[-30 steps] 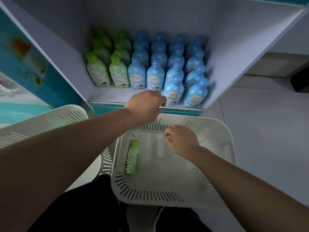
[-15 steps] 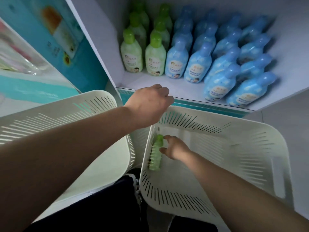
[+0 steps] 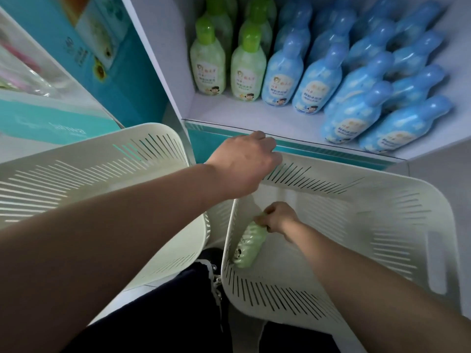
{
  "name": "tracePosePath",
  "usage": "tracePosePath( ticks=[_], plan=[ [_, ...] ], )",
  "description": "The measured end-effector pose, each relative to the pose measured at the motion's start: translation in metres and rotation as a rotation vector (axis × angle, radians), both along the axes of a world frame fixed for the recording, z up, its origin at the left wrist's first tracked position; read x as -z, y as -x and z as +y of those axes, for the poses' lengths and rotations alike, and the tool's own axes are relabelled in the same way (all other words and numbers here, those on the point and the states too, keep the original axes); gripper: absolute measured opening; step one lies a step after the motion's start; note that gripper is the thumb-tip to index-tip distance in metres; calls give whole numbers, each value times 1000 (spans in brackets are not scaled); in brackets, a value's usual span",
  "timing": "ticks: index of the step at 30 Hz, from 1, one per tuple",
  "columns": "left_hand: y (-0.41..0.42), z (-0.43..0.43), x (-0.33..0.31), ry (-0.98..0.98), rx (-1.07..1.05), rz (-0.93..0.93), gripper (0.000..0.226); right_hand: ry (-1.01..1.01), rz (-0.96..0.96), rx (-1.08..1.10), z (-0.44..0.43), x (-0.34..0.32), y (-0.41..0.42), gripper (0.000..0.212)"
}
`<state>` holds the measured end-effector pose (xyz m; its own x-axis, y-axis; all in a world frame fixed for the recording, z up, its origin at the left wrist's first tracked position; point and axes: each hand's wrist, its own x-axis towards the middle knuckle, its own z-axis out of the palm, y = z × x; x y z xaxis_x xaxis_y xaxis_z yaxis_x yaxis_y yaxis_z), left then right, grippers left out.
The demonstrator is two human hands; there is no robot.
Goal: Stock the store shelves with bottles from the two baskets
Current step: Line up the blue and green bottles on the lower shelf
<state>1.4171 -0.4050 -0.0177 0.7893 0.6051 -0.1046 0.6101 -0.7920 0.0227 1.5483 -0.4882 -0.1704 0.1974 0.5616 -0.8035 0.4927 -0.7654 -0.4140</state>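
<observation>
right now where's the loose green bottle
Head view, lower centre: green bottle lies in the right-hand basket against its left wall, right hand gripping its cap end.

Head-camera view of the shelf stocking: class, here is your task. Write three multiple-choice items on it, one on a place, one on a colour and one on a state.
1. Where is the green bottle that the right hand holds?
A in the right basket, by its left wall
B on the shelf
C in the left basket

2. What colour are the rightmost bottles on the shelf?
A red
B blue
C green

3. What is the right hand doing?
A hovering open
B lying flat on the shelf
C gripping the bottle's cap end

Key:
1 A, the bottle lies against that basket's wall.
2 B, their bodies and caps are blue.
3 C, the fingers curl round the bottle's top.
</observation>
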Motion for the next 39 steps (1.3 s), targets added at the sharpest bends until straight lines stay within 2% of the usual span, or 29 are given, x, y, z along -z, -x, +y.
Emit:
tracePosePath(
  ticks=[2,6,12,17,23,30,39],
  plan=[
    [-2,0,-4,16,-4,33,17,-55,-9,-50,-1,-12,-6,41],
    [-3,3,-16,39,-9,104,21,-290,-70,-243,-2,-50,-10,39],
    [3,9,-40,54,-117,80,27,-537,-197,-432,12,-119,-20,34],
    [14,15,-58,79,-222,56,30,-676,-223,-431,28,-182,-22,33],
    [29,27,-79,44,-360,-90,25,-832,-294,-379,60,-244,-13,37],
    [49,34,-79,18,-497,-83,21,-944,-379,-410,110,-262,21,37],
    [62,35,-69,38,-593,-21,19,-983,-431,-503,155,-233,67,38]
  ],
)
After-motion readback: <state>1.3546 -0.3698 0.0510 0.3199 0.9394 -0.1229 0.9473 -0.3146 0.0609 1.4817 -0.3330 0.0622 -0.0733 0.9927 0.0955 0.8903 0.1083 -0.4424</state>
